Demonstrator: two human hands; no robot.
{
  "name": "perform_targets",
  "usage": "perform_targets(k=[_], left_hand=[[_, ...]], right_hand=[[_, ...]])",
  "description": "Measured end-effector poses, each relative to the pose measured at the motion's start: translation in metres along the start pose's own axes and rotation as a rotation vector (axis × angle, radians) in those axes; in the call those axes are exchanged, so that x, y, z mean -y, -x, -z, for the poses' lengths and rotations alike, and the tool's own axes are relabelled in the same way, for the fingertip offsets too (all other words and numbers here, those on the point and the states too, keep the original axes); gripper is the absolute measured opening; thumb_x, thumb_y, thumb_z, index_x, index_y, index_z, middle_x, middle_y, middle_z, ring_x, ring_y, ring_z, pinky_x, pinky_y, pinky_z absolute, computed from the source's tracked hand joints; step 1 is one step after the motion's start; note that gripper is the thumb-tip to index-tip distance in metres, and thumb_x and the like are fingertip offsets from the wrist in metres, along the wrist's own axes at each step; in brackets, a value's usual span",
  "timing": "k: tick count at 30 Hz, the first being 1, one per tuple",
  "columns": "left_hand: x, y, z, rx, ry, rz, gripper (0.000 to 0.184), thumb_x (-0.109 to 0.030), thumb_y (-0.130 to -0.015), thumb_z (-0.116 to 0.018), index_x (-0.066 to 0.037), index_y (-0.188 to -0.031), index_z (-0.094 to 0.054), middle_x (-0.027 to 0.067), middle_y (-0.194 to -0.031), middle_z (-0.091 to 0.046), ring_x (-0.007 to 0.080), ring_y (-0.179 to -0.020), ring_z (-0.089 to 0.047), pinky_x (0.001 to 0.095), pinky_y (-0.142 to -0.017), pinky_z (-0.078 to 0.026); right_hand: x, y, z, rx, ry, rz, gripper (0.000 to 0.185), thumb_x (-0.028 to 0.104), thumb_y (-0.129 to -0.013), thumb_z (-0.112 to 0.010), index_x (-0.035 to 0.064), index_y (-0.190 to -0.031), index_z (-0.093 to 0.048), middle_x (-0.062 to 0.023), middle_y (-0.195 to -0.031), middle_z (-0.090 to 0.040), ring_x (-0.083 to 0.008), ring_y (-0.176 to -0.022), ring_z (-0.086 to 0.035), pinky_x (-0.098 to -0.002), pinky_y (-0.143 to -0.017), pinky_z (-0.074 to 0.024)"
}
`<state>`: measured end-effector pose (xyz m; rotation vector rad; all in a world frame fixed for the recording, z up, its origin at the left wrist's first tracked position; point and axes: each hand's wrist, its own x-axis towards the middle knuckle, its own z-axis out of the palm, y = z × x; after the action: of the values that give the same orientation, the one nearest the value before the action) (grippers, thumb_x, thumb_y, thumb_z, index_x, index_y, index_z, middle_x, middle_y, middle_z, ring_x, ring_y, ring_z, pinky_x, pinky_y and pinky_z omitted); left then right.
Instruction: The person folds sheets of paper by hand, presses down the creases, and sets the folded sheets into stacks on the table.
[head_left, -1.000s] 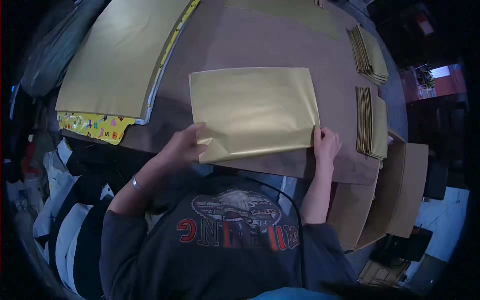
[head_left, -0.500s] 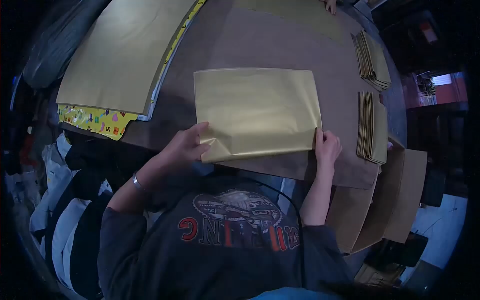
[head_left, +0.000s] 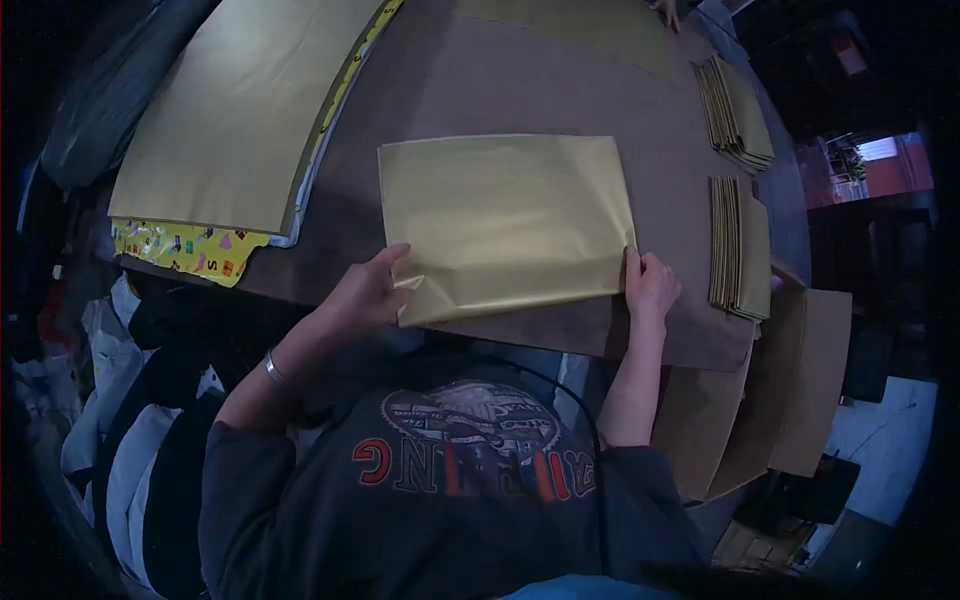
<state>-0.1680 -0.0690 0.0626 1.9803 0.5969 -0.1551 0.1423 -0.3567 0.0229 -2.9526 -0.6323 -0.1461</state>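
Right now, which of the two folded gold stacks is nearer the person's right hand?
The lower stack, beside the cardboard box; the upper stack lies farther up the table, farther from the right hand.

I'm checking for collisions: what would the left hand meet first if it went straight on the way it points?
The gold sheet, which the left hand holds; whether it would slide over is unclear.

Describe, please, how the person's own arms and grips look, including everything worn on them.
The left grip and right grip are bare human hands, without gloves. A narrow, silver-coloured bracelet circles the left wrist; nothing shows on the right wrist. Dark grey fabric sleeves, left and right, end near the elbows, leaving both forearms uncovered.
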Motion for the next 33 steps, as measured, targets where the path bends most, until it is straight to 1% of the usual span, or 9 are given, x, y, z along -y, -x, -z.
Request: perform_targets(k=[3,6,9,14,15,19,21,27,33], left_hand=[[0.011,-0.001,0.002,-0.027,-0.027,-0.068,0.060,-0.011,-0.085,-0.070,0.000,-0.137,-0.041,0.0104,-0.068,-0.062,0.0199,-0.062,-0.066,0.0338,-0.057,-0.052],[0.010,-0.017,0.018,-0.074,-0.477,-0.226,0.055,-0.023,-0.082,-0.073,-0.002,-0.127,-0.052,0.0115,-0.071,-0.063,0.0279,-0.065,-0.066,0.0402,-0.061,-0.052],[-0.031,-0.051,0.029,-0.303,-0.466,-0.255,0.040,-0.035,-0.078,-0.072,-0.007,-0.106,-0.065,0.0136,-0.092,-0.066,0.0303,-0.088,-0.065,0.0425,-0.073,-0.051],[-0.036,-0.139,0.008,-0.414,-0.546,-0.567,0.053,-0.038,-0.076,-0.074,-0.009,-0.118,-0.060,0.0145,-0.133,-0.051,0.0345,-0.125,-0.046,0.0451,-0.102,-0.039],[-0.038,-0.150,0.005,-0.298,-0.464,-0.467,0.064,-0.042,-0.076,-0.074,-0.011,-0.128,-0.055,0.0147,-0.143,-0.042,0.0367,-0.136,-0.033,0.0508,-0.110,-0.030],[-0.024,-0.158,-0.009,-0.302,-0.671,-0.424,0.069,-0.050,-0.079,-0.070,-0.015,-0.135,-0.051,0.0149,-0.150,-0.035,0.0346,-0.143,-0.026,0.0614,-0.112,-0.022],[-0.017,-0.162,-0.012,-0.297,-0.691,-0.425,0.068,-0.050,-0.080,-0.069,-0.015,-0.135,-0.051,0.0148,-0.150,-0.034,0.0345,-0.143,-0.025,0.0618,-0.112,-0.021],[-0.022,-0.156,-0.013,-0.322,-0.742,-0.418,0.066,-0.050,-0.083,-0.066,-0.015,-0.136,-0.050,0.0146,-0.151,-0.034,0.0359,-0.142,-0.026,0.0613,-0.113,-0.021],[-0.019,-0.158,-0.013,-0.321,-0.789,-0.443,0.066,-0.052,-0.084,-0.064,-0.015,-0.137,-0.048,0.0145,-0.151,-0.034,0.0352,-0.142,-0.027,0.0609,-0.111,-0.024]], right_hand=[[0.000,-0.002,0.001,0.013,0.031,0.000,0.038,0.041,-0.093,-0.054,0.0072,-0.085,-0.070,-0.0166,-0.083,-0.068,-0.0345,-0.091,-0.062,-0.0518,-0.087,-0.0401],[0.000,0.001,0.002,-0.031,0.016,0.031,0.040,0.042,-0.093,-0.054,0.0059,-0.080,-0.067,-0.0162,-0.079,-0.067,-0.0356,-0.086,-0.062,-0.0506,-0.083,-0.0421],[0.000,0.002,-0.001,-0.077,-0.004,0.045,0.044,0.043,-0.093,-0.054,0.0047,-0.074,-0.065,-0.0156,-0.076,-0.066,-0.0365,-0.081,-0.061,-0.0497,-0.079,-0.0435],[0.004,0.002,0.005,-0.063,-0.007,-0.001,0.045,0.045,-0.093,-0.053,0.0050,-0.074,-0.063,-0.0150,-0.076,-0.065,-0.0357,-0.085,-0.060,-0.0505,-0.080,-0.0419],[0.003,0.000,0.006,-0.022,0.003,-0.002,0.043,0.044,-0.093,-0.052,0.0056,-0.078,-0.065,-0.0165,-0.080,-0.066,-0.0357,-0.089,-0.061,-0.0513,-0.085,-0.0407],[0.013,0.005,0.017,0.144,0.015,-0.091,0.036,0.040,-0.092,-0.054,0.0063,-0.094,-0.066,-0.0199,-0.098,-0.066,-0.0343,-0.103,-0.058,-0.0524,-0.095,-0.0382],[0.019,0.015,0.010,-0.283,-0.045,0.203,0.033,0.038,-0.089,-0.061,0.0059,-0.095,-0.063,-0.0139,-0.099,-0.064,-0.0342,-0.101,-0.057,-0.0517,-0.089,-0.0400],[0.131,0.070,0.002,0.081,-0.341,0.792,0.063,0.042,-0.090,-0.057,-0.0013,-0.135,-0.046,-0.0228,-0.147,-0.035,-0.0377,-0.141,-0.026,-0.0580,-0.111,-0.0248],[0.111,0.065,-0.010,0.256,-0.211,0.741,0.068,0.046,-0.095,-0.046,-0.0002,-0.143,-0.034,-0.0196,-0.154,-0.024,-0.0332,-0.145,-0.018,-0.0541,-0.115,-0.0158]])
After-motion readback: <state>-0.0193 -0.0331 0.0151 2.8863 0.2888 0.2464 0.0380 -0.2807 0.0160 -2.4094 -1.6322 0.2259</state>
